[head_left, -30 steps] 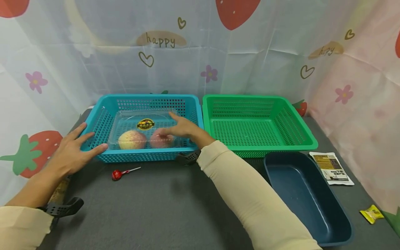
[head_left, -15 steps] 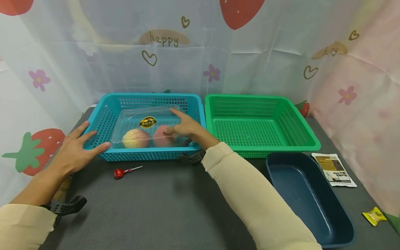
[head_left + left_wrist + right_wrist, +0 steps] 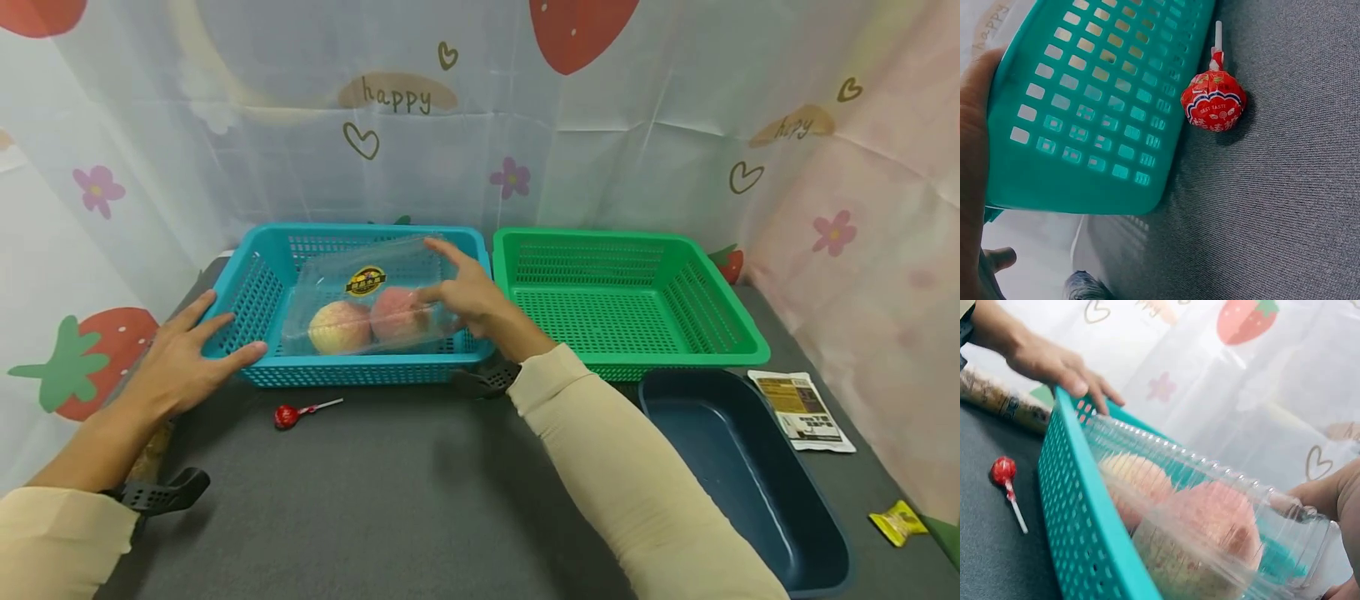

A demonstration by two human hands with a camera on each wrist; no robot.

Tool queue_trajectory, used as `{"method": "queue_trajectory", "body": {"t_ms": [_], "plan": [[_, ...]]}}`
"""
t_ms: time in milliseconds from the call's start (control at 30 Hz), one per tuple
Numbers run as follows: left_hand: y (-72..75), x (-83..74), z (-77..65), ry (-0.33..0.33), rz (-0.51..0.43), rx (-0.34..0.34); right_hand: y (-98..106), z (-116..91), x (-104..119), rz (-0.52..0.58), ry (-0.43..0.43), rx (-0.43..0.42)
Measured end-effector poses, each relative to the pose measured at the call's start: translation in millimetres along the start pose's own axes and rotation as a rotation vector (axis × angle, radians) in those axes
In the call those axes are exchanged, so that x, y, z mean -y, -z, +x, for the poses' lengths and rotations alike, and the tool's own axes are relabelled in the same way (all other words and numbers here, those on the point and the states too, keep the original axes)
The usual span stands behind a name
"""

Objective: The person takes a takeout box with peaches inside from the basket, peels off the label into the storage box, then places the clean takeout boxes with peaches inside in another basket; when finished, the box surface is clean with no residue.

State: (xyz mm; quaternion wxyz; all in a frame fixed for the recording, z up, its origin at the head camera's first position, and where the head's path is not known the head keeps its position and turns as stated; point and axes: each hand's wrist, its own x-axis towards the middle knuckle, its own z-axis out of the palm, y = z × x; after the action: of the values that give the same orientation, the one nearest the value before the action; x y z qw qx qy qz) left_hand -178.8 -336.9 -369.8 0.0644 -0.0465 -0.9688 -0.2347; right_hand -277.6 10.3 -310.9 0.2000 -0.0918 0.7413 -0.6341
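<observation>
My right hand (image 3: 468, 292) grips the right end of a clear plastic fruit box (image 3: 322, 283), thumb and fingers on either side of it. Two peaches (image 3: 341, 327) show through the plastic, and a round black-and-gold label is stuck on top. The box lies aslant inside the blue basket (image 3: 360, 372), its right end raised. At the basket's left front corner, my left hand (image 3: 176, 362) rests on the rim with spread fingers. The right wrist view shows those fingertips over the basket's edge (image 3: 1085, 481). A red lollipop (image 3: 287, 417) lies on the cloth in front.
Right of the blue basket stands a green basket (image 3: 630, 360). A dark blue tub (image 3: 750, 483) is in front of it, with a white-and-brown packet (image 3: 802, 410) and a small yellow wrapped sweet (image 3: 898, 522) farther right. A long patterned packet (image 3: 1000, 403) lies beneath the left forearm.
The right hand has shifted rightward and raised the box's right end, so the box has turned aslant and the peaches sit closer together. The left hand has stayed at the basket's corner.
</observation>
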Motion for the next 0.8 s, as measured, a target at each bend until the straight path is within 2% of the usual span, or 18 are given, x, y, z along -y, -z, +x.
{"method": "queue_trajectory", "body": {"t_ms": [233,600,800], "plan": [[-1.0,-0.4,0.2,0.008,-0.001,0.004,15,-12,14,0.151,0.01,-0.021],[1.7,0.1,0.8,0.001,-0.015,0.009,39,-33,29,0.17,0.071,-0.009],[0.6,-2.0,0.7,0.01,-0.01,-0.009,58,-55,36,0.227,0.124,0.052]]}}
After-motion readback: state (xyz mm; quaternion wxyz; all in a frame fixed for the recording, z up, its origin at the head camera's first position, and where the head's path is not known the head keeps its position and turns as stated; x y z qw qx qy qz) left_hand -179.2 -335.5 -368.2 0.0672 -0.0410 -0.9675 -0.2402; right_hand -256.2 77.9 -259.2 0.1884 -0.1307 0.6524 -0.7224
